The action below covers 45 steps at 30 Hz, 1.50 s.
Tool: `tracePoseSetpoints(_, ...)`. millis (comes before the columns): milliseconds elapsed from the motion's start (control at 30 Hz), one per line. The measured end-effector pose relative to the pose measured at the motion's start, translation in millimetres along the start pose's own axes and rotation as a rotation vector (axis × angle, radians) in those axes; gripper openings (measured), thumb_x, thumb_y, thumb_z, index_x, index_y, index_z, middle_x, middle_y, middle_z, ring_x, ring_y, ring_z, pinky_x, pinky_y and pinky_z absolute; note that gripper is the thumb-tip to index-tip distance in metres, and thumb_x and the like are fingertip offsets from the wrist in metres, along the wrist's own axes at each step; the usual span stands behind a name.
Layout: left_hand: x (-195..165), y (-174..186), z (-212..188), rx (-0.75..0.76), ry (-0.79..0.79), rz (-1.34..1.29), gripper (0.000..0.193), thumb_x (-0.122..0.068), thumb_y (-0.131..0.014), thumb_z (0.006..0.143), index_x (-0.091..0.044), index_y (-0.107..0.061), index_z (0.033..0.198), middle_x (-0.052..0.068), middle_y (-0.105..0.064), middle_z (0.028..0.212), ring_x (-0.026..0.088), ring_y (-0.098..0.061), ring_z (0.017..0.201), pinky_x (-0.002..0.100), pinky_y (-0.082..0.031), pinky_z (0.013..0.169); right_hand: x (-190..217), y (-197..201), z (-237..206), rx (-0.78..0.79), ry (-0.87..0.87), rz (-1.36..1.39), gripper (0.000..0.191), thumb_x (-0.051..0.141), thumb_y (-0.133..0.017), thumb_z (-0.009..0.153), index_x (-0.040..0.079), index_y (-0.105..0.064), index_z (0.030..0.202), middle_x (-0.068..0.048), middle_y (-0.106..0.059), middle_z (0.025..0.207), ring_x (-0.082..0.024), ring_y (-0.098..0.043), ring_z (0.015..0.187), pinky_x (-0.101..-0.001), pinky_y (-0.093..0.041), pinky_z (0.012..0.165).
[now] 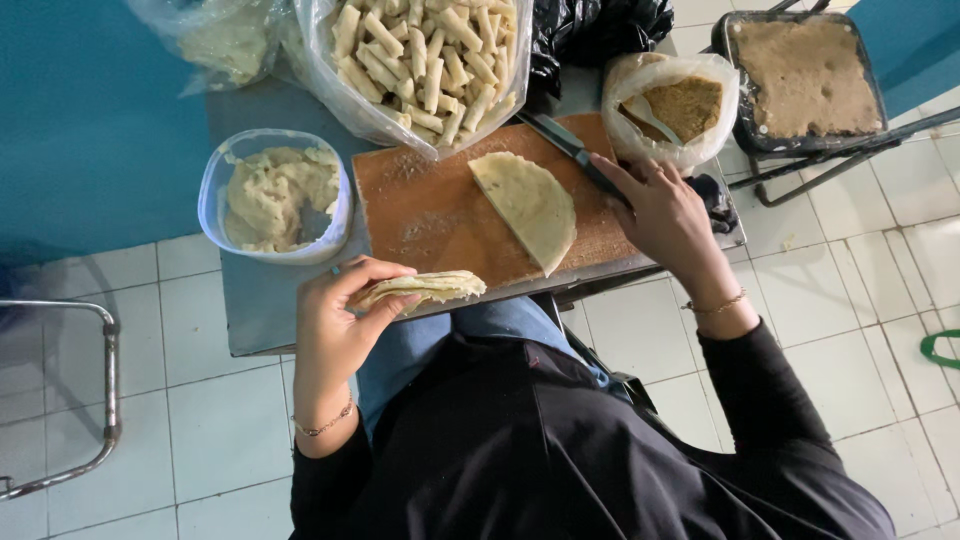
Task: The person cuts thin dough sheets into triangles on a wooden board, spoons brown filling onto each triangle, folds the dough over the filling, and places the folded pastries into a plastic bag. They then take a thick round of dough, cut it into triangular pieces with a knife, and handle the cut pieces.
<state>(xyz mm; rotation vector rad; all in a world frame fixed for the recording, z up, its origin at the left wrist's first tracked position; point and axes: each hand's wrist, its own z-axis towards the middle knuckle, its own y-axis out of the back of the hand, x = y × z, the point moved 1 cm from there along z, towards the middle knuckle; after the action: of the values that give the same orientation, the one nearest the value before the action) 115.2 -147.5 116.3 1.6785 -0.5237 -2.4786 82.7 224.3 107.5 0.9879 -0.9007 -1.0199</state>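
**Folded wrappers in 1 hand, knife in the other**

The left hand (pixel 335 325) was closed around a small stack of folded dough wrappers (pixel 425 288), thumb on 1 side and fingers curled under the other, holding it just over the near edge of the small metal table (pixel 262 300). The right hand (pixel 665 215) rested at the far right corner of the wooden cutting board (pixel 430 210), fingers wrapped over the dark handle of a knife (pixel 570 148) whose blade lay flat and pointed toward the back of the board. How tightly that hand gripped the handle could not be told.

On the board, between the 2 hands, lay 1 half-round wrapper (pixel 528 205), flat, with its straight edge facing left. It was apart from both hands.

To the left of the board stood a clear plastic tub (pixel 215 185) holding pale mashed filling. Behind the board sat a clear bag of rolled pastry sticks (pixel 425 60), touching the board's far edge. At the right rear corner was a smaller bag of brown crumbs (pixel 672 105) with a spoon in it. Further right, on a separate stand, sat a dark tray (pixel 805 75) filled with similar brown crumbs.
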Motion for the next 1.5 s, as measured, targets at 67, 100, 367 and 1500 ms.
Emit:
tracePoseSetpoints(67,-0.3,4.7,-1.8,-0.009,-0.012,-0.025,0.019,-0.002,-0.082,0.083,-0.001,-0.074,0.100,0.005,-0.075,0.090,0.012,-0.075,0.083,0.023,-0.056,0.075,4.9,-5.1,1.3,-0.024,-0.050,-0.118,0.051,0.024,-0.073,0.093,0.025,-0.064,0.143,-0.012,-0.063,0.124,-0.035,-0.060,0.115,-0.0467,-0.053,0.093)
tracePoseSetpoints(100,-0.6,8.0,-2.8,-0.019,-0.011,-0.020,0.019,-0.001,-0.082,0.083,-0.001,-0.073,0.101,0.005,-0.076,0.091,0.012,-0.075,0.083,0.023,-0.056,0.076,7.5,-7.0,2.7,-0.085,-0.010,-0.055,0.048,0.024,-0.073,0.095,0.024,-0.062,0.142,-0.011,-0.062,0.125,-0.033,-0.060,0.117,-0.0448,-0.053,0.098)
tracePoseSetpoints(367,-10.9,36.2,-14.7,-0.136,0.023,0.110,0.022,-0.001,-0.083,0.080,-0.001,-0.073,0.099,0.005,-0.074,0.090,0.012,-0.072,0.081,0.024,-0.054,0.075,61.1,-67.0,14.3,-0.061,0.050,-0.006,0.076,0.036,-0.072,0.090,-0.004,-0.046,0.150,-0.023,-0.062,0.121,-0.040,-0.060,0.111,-0.0468,-0.052,0.092)
tracePoseSetpoints(1500,-25.0,-13.2,19.2,0.142,-0.105,0.086,0.048,-0.017,-0.086,0.083,-0.011,-0.060,0.122,0.008,-0.077,0.091,0.019,-0.077,0.084,0.029,-0.058,0.070,110.3,20.6,43.6,0.271,0.529,0.877,0.052,0.027,-0.069,0.096,0.003,-0.055,0.141,-0.016,-0.068,0.128,-0.024,-0.073,0.105,-0.0390,-0.056,0.094)
